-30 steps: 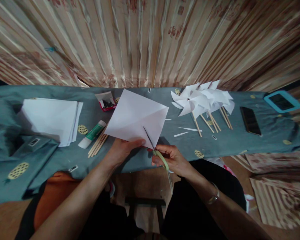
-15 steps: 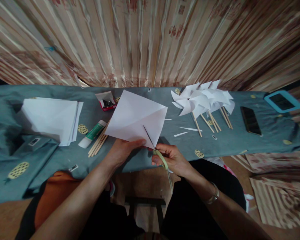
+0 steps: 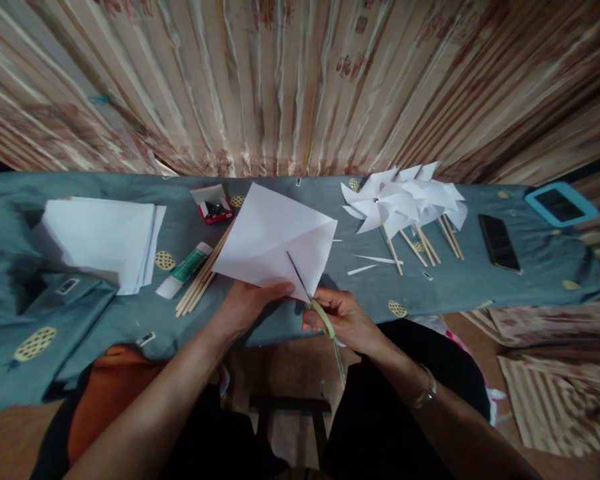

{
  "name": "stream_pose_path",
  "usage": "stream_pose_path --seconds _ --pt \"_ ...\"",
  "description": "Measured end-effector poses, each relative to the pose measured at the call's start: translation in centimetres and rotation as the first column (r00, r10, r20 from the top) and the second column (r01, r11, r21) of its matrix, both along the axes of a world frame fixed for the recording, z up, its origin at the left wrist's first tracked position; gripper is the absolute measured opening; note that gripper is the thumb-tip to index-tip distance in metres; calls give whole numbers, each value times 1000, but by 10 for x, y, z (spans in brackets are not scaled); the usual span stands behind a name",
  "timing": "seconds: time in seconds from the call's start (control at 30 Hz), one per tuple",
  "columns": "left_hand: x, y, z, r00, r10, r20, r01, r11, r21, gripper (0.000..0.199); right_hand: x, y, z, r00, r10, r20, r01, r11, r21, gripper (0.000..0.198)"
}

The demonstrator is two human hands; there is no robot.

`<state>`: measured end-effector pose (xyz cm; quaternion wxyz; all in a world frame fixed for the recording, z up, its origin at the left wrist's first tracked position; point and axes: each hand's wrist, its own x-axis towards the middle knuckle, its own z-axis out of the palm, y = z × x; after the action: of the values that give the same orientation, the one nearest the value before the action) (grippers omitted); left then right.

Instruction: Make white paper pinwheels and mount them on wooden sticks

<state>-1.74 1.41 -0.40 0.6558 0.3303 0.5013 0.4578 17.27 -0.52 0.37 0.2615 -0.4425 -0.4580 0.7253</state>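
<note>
Right grip [image 3: 347,321] holds one pair of scissors [image 3: 323,318]; left grip [image 3: 247,305], one sheet [image 3: 277,230].

Can read no word, brand or number anywhere. On the cloth [image 3: 450,290], small white patches [image 3: 146,339] with dark marks, too tiny to make out; on the tube [image 3: 183,270], a green band [image 3: 192,262], blurred past reading; on the box [image 3: 219,218], any print too small to tell. On the curtain [image 3: 300,93], reddish-brown figures [image 3: 350,65], indistinct, hard to class as letters or as mere ornament.
</note>
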Motion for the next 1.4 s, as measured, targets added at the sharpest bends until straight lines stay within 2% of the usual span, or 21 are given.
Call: stream_pose_path --seconds 0.23,0.6,1.1,1.27,1.4 --pt "0 0 0 1000 -10 3 10 1000 -3 34 -1 1 1 1000 -5 -6 5 1000 -3 40" --pt "0 0 1 1000 -19 -16 19 1000 5 37 -2 0 1 999 -33 -25 32 998 -52 39" --pt "-1 1 -9 999 -35 19 34 998 51 26 -4 0 -1 999 -43 -20 42 998 -41 39" --pt "-1 1 -9 1000 -27 10 27 999 19 28 -1 0 2 1000 26 7 -27 1000 8 43" --pt "-1 3 -3 999 40 -18 -40 999 17 37 3 0 7 993 103 54 -105 994 19 54"
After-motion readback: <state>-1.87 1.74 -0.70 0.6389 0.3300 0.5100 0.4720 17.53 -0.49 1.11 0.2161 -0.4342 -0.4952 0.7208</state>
